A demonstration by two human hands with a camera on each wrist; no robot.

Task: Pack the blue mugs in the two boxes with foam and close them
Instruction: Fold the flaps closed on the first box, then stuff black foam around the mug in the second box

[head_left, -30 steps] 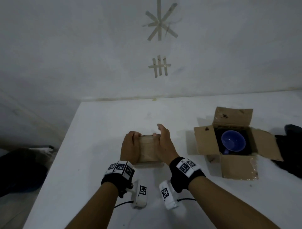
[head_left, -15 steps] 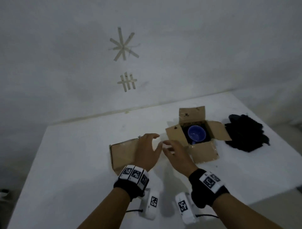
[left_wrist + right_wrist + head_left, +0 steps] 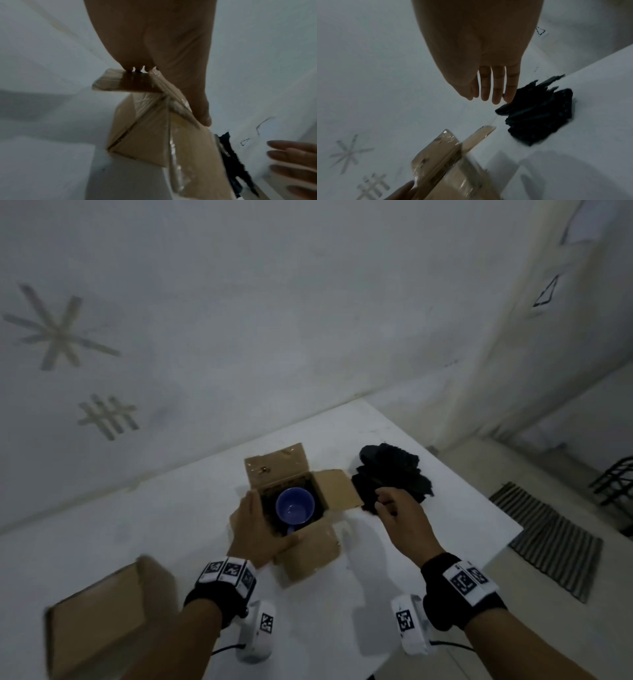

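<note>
An open cardboard box (image 3: 310, 556) stands mid-table with a blue mug (image 3: 294, 505) upright inside, dark foam around it. My left hand (image 3: 255, 525) holds the box at its near left corner, fingers over the left flap and thumb on the front flap; the left wrist view shows that hand (image 3: 171, 94) on the box (image 3: 145, 135). My right hand (image 3: 385, 503) reaches the black foam pile (image 3: 390, 474) right of the box. In the right wrist view its fingers (image 3: 496, 94) are straight, the little finger touching the foam (image 3: 539, 115). It holds nothing.
A second cardboard box (image 3: 102, 621), flaps shut, sits at the near left of the white table (image 3: 137, 525). The table's right edge runs just past the foam, with a ribbed floor mat (image 3: 548, 535) below. A wall stands behind the table.
Both hands left the shut box and moved right. The left hand took hold of the open box; the right hand went on to the foam pile. The head turned right.
</note>
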